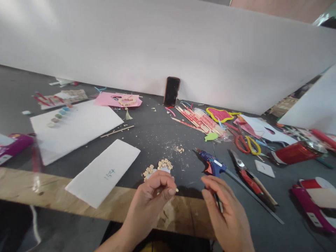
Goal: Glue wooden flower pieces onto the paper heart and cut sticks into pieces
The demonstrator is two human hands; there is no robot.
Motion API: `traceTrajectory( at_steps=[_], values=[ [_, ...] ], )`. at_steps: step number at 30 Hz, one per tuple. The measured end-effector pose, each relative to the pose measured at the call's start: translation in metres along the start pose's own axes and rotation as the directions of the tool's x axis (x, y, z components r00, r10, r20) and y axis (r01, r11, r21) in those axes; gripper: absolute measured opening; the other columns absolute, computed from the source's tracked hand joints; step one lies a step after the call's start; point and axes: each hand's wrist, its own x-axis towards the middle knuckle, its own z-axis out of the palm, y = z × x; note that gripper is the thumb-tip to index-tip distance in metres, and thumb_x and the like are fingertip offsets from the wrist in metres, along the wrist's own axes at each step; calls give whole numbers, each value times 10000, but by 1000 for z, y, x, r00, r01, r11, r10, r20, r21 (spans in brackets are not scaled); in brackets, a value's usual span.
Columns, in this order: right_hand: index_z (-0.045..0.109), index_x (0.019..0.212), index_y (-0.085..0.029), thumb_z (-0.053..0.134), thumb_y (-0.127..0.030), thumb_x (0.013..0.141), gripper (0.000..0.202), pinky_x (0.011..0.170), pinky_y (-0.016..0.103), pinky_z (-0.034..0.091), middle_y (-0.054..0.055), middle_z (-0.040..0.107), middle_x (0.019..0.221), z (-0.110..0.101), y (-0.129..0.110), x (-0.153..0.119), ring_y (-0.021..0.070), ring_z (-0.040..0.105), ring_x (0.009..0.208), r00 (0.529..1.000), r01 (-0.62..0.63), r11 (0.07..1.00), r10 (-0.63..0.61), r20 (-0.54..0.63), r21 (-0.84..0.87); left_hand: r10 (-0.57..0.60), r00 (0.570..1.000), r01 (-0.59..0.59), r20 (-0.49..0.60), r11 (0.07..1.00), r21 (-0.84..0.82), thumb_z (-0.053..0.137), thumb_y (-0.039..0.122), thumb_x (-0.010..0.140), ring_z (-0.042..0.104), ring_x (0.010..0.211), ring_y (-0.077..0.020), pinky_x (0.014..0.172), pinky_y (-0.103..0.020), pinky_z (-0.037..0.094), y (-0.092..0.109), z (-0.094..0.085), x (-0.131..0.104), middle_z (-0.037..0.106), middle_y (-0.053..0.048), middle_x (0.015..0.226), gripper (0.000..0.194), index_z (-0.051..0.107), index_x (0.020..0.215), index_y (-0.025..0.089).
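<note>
My left hand is closed in a pinch near the table's front edge. A tiny pale yellowish piece shows at its fingertips. Just behind it lie pieces edged with small wooden slices or beads, partly covered by the hand. My right hand curls round a slim dark tool, mostly hidden in the palm, so its kind is unclear. A blue glue gun lies just beyond the right hand. Between the hands and the back, a little heap of pale bits sits among white crumbs.
To the right lie red-handled pliers, scissors, a metal strip and a red can. A phone leans on the white board. Wrapped sticks lie before it. At left are a marked white card and white sheets.
</note>
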Motion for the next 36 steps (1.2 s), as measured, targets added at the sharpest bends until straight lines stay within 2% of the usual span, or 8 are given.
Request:
traceTrajectory(
  at_steps=[3,7,20,24,27,30,33,36],
  values=[
    [574,1066,-209,454,-352,876,267,810,381,508,91,620,1024,-7,29,-5,225,606,930,992,-85,975,64,-107,-207,-31,999,31,12,999,-9,607,248,800,498,827,-179,749,-259,390,0,-1,-1,543,-49,823,111,624,717,176],
    [543,1096,-196,456,-388,875,305,769,384,518,86,637,963,-7,53,-17,228,607,895,995,-103,944,94,-45,-313,-69,997,70,23,997,-26,613,247,795,494,844,-183,724,-247,398,-1,1,-1,533,-56,845,100,627,725,177],
    [510,1162,-228,474,-348,873,315,783,387,500,92,618,1022,-2,58,-28,232,596,917,1000,17,942,-21,-9,-335,-95,993,95,63,995,0,595,260,816,484,931,-186,750,-233,392,-12,5,1,522,-45,884,95,619,745,201],
    [407,1255,-173,471,-459,852,499,710,374,514,108,652,981,0,50,-18,255,621,891,988,-138,915,155,13,-380,-114,991,113,73,993,11,595,258,814,489,896,-175,741,-228,392,-10,8,3,520,-39,872,113,609,721,196],
    [394,1267,-128,502,-537,797,632,680,401,504,155,652,1007,8,41,-2,315,619,903,973,-185,846,228,27,-499,-121,989,121,88,993,8,602,260,810,493,870,-163,737,-221,394,-10,10,3,516,-30,851,105,612,724,201],
    [392,1269,-97,493,-416,808,570,668,400,492,177,657,992,11,36,11,325,632,877,948,-258,796,317,14,-547,-132,989,133,70,991,-7,618,278,796,501,883,-170,710,-215,403,-11,10,1,527,-33,870,96,624,729,209],
    [380,1274,-90,467,-325,792,544,638,379,489,159,663,960,3,39,16,290,654,798,878,-416,795,478,34,-442,-129,991,129,28,992,3,634,283,776,509,886,-183,705,-221,414,-11,7,0,541,-41,861,110,635,702,201],
    [428,1214,-159,481,-328,777,472,679,368,494,106,660,968,-9,48,13,241,654,780,808,-559,811,579,107,-170,-136,991,135,19,990,24,637,271,768,515,885,-190,717,-229,422,-9,6,0,550,-45,845,109,640,691,194]
  ],
)
